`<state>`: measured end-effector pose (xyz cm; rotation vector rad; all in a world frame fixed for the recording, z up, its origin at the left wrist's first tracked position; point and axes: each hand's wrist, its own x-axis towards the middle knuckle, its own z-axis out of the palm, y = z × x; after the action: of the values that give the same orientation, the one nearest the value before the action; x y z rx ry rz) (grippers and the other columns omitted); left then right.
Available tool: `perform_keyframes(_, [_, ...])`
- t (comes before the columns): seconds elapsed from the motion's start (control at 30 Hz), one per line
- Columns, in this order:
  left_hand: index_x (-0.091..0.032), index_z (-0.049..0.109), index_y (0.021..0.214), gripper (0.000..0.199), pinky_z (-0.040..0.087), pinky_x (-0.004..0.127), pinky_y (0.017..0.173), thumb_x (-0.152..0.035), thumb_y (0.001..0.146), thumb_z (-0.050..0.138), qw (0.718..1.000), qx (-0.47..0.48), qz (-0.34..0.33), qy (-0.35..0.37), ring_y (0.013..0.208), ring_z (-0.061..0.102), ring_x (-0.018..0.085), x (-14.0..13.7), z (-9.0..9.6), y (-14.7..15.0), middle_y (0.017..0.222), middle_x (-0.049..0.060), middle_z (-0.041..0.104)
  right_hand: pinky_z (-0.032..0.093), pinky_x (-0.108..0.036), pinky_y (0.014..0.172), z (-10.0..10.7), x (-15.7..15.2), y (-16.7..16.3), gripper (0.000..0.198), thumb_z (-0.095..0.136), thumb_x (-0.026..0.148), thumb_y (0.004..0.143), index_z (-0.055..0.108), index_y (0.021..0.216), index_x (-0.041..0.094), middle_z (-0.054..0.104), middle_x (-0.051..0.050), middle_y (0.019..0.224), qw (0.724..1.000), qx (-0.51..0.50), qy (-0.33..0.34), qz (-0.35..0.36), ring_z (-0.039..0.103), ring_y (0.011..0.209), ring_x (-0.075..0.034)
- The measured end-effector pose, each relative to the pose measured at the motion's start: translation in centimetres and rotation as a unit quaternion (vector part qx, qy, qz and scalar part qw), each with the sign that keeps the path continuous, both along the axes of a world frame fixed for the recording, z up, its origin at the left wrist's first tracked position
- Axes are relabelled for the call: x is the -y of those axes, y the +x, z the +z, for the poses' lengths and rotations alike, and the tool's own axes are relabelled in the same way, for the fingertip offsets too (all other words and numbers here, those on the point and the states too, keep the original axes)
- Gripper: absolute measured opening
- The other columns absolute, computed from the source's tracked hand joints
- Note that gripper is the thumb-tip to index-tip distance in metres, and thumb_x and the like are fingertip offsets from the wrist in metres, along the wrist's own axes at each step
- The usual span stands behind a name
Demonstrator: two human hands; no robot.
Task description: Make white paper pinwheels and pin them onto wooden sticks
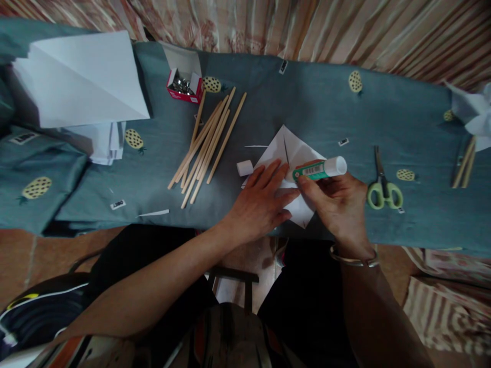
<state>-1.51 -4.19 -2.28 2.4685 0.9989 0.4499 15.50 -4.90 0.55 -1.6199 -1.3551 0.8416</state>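
A white square of paper [303, 148] lies cornerwise on the cloth near the table's front edge, with slits running in from its corners. My left hand [263, 199] rests flat on its left part, fingers spread. In my right hand [337, 199] is a green and white glue stick [314, 169], tilted, its inner end low over the middle of the paper. Whether its tip touches the paper I cannot tell. The white glue cap [244, 167] lies just left of the paper. To the right of my right hand are green-handled scissors [383, 186].
Several wooden sticks [213, 138] lie left of the paper. Behind them stands an opened red box [184, 89] of small metal pieces. White sheets [90, 82] are stacked far left. A folded white paper shape [473, 110] and sticks [464, 162] lie far right.
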Motion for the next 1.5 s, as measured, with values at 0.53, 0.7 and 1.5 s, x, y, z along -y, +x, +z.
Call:
perform_keyframes(0.53, [-0.015,0.04,0.142,0.051,0.039,0.047,0.109,-0.036,0.096,0.05,0.992,0.066,0.042,0.103,0.134,0.045,0.029,-0.4,2.2,-2.5,0.142,0.016,0.053,0.06,-0.03,0.076,0.4,0.0,3.4,0.008,0.065,0.033,0.082,0.069,0.083,0.027,0.074,0.002,0.084,0.931,-0.358,-0.054,-0.036,0.069,0.072,-0.013])
perform_keyframes(0.7, [-0.015,0.052,0.132,0.049,0.045,0.051,0.102,-0.031,0.086,0.063,0.985,0.021,0.158,0.067,0.119,0.054,0.032,-1.8,2.0,-4.9,0.128,0.014,0.061,0.062,-0.035,0.079,0.3,0.6,2.1,0.015,0.064,0.039,0.081,0.068,0.087,0.025,0.076,0.0,0.086,0.919,-0.385,-0.067,-0.046,0.073,0.077,-0.017])
perform_keyframes(1.5, [-0.015,0.067,0.109,0.027,0.056,0.028,0.079,-0.018,0.083,0.069,0.957,0.238,0.152,-0.072,0.085,0.068,0.015,-0.3,2.8,-4.5,0.102,0.006,0.072,0.063,-0.027,0.075,0.3,1.8,-1.3,0.019,0.076,0.035,0.074,0.065,0.082,0.02,0.074,0.001,0.076,0.89,-0.438,-0.122,-0.034,0.072,0.066,-0.013])
